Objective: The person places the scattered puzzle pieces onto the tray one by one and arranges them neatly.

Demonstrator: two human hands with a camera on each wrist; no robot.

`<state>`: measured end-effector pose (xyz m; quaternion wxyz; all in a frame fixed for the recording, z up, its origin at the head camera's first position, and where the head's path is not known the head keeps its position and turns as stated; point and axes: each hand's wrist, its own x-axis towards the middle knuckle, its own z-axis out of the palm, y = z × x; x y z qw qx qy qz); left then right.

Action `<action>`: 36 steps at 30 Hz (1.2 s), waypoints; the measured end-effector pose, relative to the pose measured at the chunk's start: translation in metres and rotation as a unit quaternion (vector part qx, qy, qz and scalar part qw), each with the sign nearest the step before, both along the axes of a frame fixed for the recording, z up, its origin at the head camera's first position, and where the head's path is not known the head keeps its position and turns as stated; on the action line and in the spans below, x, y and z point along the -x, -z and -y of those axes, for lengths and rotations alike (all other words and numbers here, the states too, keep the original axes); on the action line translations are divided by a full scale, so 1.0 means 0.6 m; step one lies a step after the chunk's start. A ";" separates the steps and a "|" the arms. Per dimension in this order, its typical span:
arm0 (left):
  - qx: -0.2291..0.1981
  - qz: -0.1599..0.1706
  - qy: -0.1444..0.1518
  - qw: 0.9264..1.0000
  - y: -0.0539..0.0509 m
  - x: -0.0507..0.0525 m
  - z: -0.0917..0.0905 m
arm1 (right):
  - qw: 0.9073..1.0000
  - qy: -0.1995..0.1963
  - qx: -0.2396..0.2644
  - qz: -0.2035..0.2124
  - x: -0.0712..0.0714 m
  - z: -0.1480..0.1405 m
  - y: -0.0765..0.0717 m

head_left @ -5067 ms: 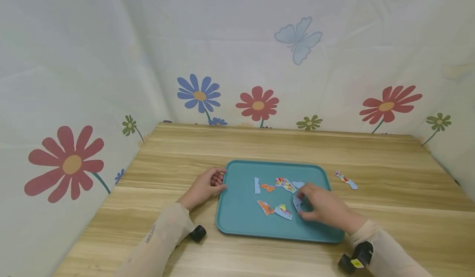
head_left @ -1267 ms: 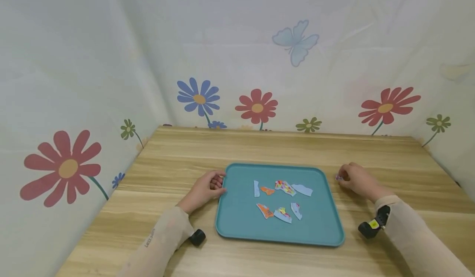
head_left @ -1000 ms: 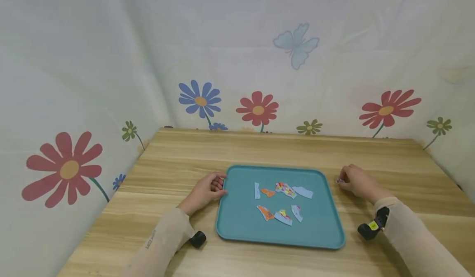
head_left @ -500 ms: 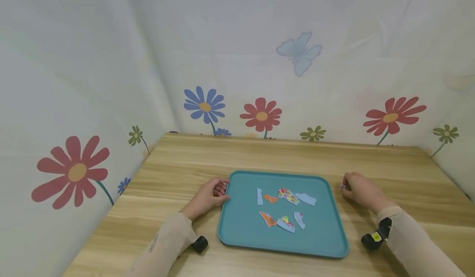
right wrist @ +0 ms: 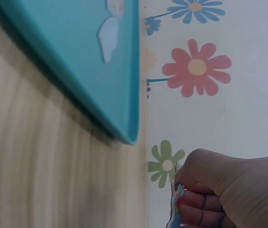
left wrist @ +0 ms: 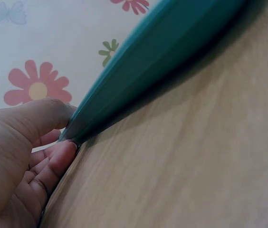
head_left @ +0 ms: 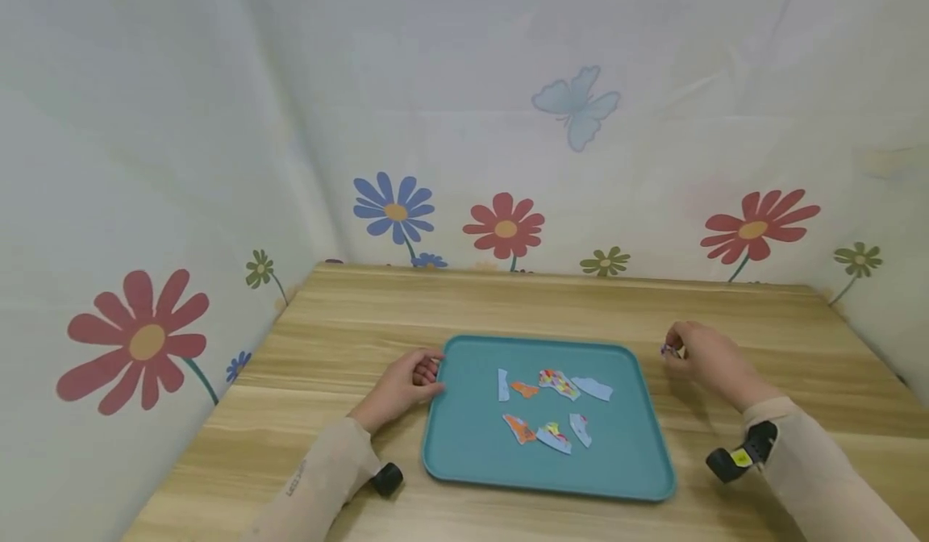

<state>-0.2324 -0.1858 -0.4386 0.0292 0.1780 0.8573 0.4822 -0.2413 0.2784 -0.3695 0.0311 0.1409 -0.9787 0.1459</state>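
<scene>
A teal tray [head_left: 501, 461] lies on the wooden table, bearing several flat, irregular puzzle pieces in two loose rows. The upper row has a multicoloured piece [head_left: 559, 383] and a plain pale blue piece [head_left: 593, 388]; an orange piece [head_left: 518, 428] lies in the lower row. At the tray's left rim my left hand [head_left: 402, 387] holds the edge with thumb and fingertips, as the left wrist view shows closely. Beyond the right rim, my right hand [head_left: 714, 362] pinches a slim coloured puzzle piece [right wrist: 175, 209] between thumb and fingers. Those fingers partly hide it.
The wooden table [head_left: 406, 300] extends around the tray on all sides. A pale cloth [head_left: 450, 58] printed with flowers and a butterfly hangs behind and beside it. Black cameras sit at both wrists, the right one [head_left: 728, 463] close above the table.
About five seconds ago my right hand was over the tray at a pale blue piece. It let that go, moved right and took up the piece from the table. The left hand stayed.
</scene>
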 end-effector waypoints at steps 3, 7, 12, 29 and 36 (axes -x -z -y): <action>-0.001 -0.002 0.000 1.000 0.004 0.000 0.004 | 1.000 0.002 0.000 -0.007 -0.002 0.009 -0.009; -0.002 -0.002 -0.001 1.000 0.004 -0.001 0.006 | 1.000 -0.009 0.002 -0.022 -0.007 0.018 -0.015; 0.005 -0.001 0.000 1.000 0.000 -0.001 0.005 | 0.999 -0.027 0.009 -0.039 -0.017 0.032 -0.021; 0.003 0.004 -0.003 1.000 -0.003 0.001 0.003 | 0.997 -0.057 0.026 -0.049 -0.049 0.074 -0.022; 0.011 0.005 0.000 1.000 0.000 0.003 0.002 | 0.995 -0.074 0.024 -0.059 -0.062 0.087 -0.013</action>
